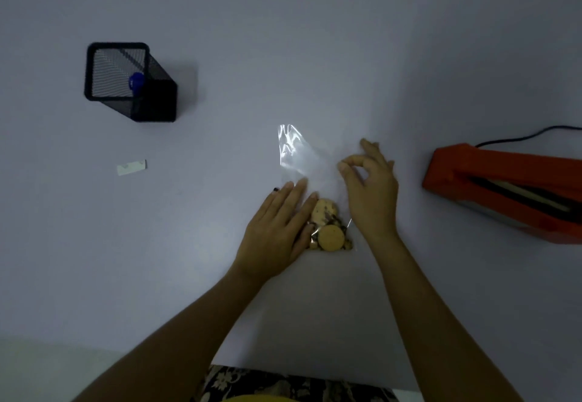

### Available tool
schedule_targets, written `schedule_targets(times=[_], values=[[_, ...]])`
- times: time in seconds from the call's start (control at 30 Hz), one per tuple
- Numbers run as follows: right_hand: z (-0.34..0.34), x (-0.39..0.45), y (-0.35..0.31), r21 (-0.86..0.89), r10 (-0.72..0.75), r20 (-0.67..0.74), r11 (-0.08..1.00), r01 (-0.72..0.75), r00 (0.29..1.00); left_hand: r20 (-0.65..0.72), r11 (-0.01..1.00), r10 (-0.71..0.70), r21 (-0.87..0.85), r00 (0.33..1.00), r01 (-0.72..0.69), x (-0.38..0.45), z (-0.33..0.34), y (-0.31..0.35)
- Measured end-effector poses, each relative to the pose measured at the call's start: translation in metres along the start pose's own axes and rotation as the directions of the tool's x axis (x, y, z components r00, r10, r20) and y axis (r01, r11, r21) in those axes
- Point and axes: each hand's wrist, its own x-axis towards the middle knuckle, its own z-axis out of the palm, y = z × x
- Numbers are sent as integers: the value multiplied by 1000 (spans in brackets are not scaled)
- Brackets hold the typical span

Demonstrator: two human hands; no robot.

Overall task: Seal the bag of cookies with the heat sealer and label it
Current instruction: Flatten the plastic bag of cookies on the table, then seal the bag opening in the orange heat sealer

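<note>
Palm down, the left hand lies flat and spread on the clear, crinkled bag of round cookies mid-table; the right hand pinches its right edge.

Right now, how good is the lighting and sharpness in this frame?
Head view: dim, bluish light, darkest toward the corners; a brighter patch on the table around the clear bag, whose open end throws glare; the mesh pen holder leans from wide-angle distortion; the cookies and both hands are soft.
</note>
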Motion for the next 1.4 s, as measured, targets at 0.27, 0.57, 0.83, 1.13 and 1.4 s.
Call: schedule_targets(times=[0.27, 0.57, 0.83, 1.13, 1.4], values=[[-16, -14, -18, 278, 194, 51, 939, -201, 980, -86, 919, -262, -326, 961, 222, 5, -21, 0], [-34, -49, -33, 497, 345, 174, 777, -385, 922, 200, 446, -565, -742, 800, 501, 37, -60, 8], [-78, -115, -36, 619, 424, 114, 678, -398, 899, 290, 297, -465, -839, 836, 456, 11, -97, 60], [-157, -153, 3, 690, 543, 80, 575, -439, 836, 418, 286, -423, -780, 804, 556, 26, -76, 153], [-217, -127, 48, 666, 579, 51, 587, -460, 814, 485, 321, -421, -711, 767, 626, 74, -31, 204]])
